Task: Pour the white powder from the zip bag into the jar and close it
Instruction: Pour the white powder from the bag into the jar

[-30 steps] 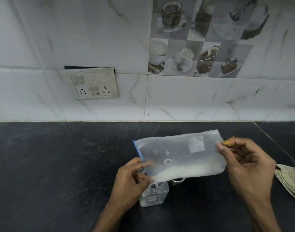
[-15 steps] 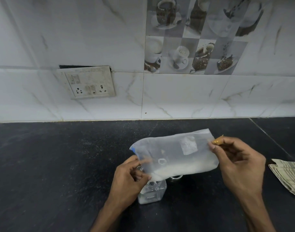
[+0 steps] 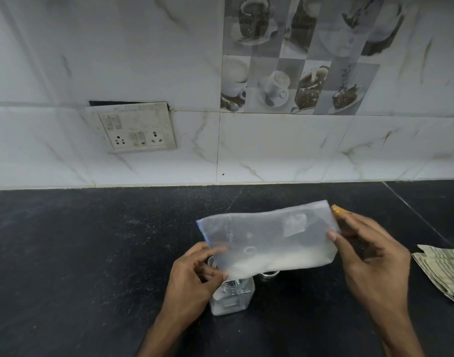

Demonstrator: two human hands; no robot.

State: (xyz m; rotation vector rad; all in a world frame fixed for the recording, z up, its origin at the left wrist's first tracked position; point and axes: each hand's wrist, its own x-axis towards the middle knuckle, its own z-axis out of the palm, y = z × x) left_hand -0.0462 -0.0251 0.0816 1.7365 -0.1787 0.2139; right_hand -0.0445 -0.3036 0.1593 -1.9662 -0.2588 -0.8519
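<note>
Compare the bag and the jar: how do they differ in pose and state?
The bag is held in the air by the left hand and right hand; the jar stands on the counter. The bag is tilted, its low end over the jar; the jar is upright. The bag is soft and flat; the jar is stiff and boxy. Both are see-through.

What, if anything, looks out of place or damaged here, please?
The socket plate on the tiled wall sits crooked, with a dark gap showing above its top edge; nothing else stands out.
</note>
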